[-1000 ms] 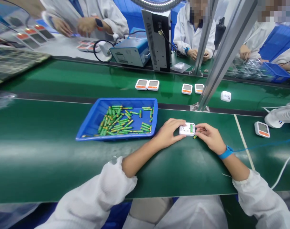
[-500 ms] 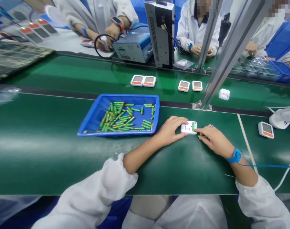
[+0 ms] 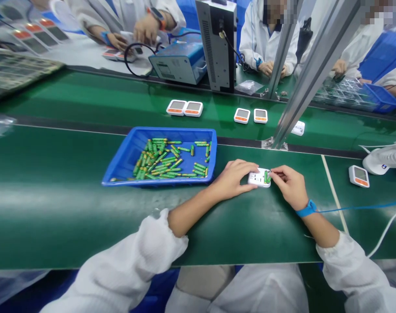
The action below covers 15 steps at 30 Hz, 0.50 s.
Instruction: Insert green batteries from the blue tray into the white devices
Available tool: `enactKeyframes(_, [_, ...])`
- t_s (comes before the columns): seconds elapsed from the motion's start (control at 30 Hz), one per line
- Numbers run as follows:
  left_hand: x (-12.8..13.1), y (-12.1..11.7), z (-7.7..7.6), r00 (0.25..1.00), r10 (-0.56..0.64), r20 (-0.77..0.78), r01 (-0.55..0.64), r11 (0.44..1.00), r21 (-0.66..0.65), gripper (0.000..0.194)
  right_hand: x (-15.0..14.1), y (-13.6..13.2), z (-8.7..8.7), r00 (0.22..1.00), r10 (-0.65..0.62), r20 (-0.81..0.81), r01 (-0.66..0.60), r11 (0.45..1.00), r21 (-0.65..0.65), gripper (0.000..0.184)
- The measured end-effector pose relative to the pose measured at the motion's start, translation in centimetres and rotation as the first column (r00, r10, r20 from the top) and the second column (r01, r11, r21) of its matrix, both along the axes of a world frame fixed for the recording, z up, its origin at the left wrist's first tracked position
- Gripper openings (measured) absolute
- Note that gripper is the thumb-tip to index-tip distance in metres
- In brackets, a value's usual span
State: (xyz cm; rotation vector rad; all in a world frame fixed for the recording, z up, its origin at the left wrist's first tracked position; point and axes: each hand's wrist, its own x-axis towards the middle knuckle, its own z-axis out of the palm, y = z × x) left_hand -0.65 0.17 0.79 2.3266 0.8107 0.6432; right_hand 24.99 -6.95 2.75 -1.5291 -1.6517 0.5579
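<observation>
My left hand point(image 3: 232, 179) grips a small white device point(image 3: 257, 178) by its left end, thumb on the near side and fingers on the far side. The device lies back up on the green work surface, with its battery compartment uncovered at the right end. One green battery lies in that compartment. A second green battery point(image 3: 268, 177) is beside it, pinched at its far end by the thumb and fingers of my right hand point(image 3: 291, 184). Whether this one is fully seated cannot be made out. Left of my hands stands a blue tray point(image 3: 118, 163) of loose green batteries point(image 3: 165, 161).
White devices with orange strips point(image 3: 193, 108) ride on the green belt point(image 3: 145, 102) beyond. A metal post point(image 3: 294, 106) rises ahead of my right hand. At right stand another device point(image 3: 359, 176) and a white scanner-like object point(image 3: 383, 158). A blue cord point(image 3: 357, 206) trails from my wrist strap.
My right hand has brought the second battery from beside the device up to its compartment. My left hand keeps its hold. Devices on the belt have shifted left.
</observation>
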Motion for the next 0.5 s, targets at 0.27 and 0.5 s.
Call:
enactKeyframes(0.27, [0.1,-0.2,-0.1,0.999,0.047,-0.010,-0.047,0.999,-0.020,0.045,0.2,-1.0,0.0,0.926,0.174,0.335,-0.189,0.982,0.014,0.041])
enactKeyframes(0.5, [0.2,-0.1,-0.1,0.999,0.045,0.001,-0.045,0.999,-0.023,0.045,-0.1,-1.9,0.1,0.894,0.180,0.411,-0.186,0.982,-0.026,0.051])
